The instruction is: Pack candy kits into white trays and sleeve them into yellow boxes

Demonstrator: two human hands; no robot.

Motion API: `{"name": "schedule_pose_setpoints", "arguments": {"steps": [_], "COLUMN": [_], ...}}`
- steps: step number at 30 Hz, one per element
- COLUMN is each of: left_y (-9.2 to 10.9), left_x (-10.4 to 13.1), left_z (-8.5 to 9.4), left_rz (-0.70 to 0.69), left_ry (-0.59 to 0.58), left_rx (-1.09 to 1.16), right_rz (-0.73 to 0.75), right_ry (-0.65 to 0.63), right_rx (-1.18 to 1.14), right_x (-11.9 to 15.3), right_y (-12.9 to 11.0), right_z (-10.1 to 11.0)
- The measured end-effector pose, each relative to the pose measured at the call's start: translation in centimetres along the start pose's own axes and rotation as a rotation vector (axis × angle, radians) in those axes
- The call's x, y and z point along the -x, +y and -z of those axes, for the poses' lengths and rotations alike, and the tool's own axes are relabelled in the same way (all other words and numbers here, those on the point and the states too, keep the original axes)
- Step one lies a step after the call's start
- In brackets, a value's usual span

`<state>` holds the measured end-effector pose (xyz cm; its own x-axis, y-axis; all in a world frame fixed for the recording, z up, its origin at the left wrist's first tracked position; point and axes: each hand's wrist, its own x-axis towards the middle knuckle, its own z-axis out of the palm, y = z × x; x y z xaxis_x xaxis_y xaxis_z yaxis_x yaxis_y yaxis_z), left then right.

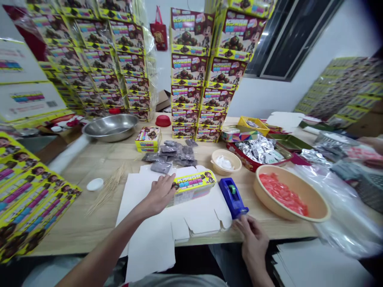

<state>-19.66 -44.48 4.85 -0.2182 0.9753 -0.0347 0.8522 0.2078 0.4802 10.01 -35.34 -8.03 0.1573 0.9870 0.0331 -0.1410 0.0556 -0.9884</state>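
Note:
My left hand (162,192) is closed on the left end of a yellow printed carton (194,184), which lies on its side on white flattened cartons (149,239). My right hand (251,235) pinches at the near end of a blue tape dispenser (233,197). Its thumb and forefinger are together at the cutting edge, on the clear tape end, which hardly shows. A green roll (232,189) sits in the dispenser. Behind the carton lie several dark grey packets (176,152).
Right of the dispenser stand a basin of red packets (317,205) and a small bowl (235,160). At left are thin sticks (109,185), a white lid (95,184) and a steel bowl (110,127). Tall stacks of printed boxes (191,71) rise behind. A blurred hand (372,144) shows far right.

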Motion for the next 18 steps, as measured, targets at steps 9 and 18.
{"name": "schedule_pose_setpoints", "arguments": {"steps": [9, 18], "left_y": [1.0, 1.3], "left_x": [2.5, 1.1], "left_z": [-0.8, -1.0], "left_rz": [-0.104, -0.037], "left_ry": [0.111, 0.213], "left_rx": [-0.040, -0.094], "right_rz": [-0.326, -0.371], "right_ry": [-0.539, -0.621], "right_rx": [-0.213, -0.161], "right_x": [9.2, 8.3], "right_y": [-6.0, -5.4], "right_z": [-15.2, -15.2]}}
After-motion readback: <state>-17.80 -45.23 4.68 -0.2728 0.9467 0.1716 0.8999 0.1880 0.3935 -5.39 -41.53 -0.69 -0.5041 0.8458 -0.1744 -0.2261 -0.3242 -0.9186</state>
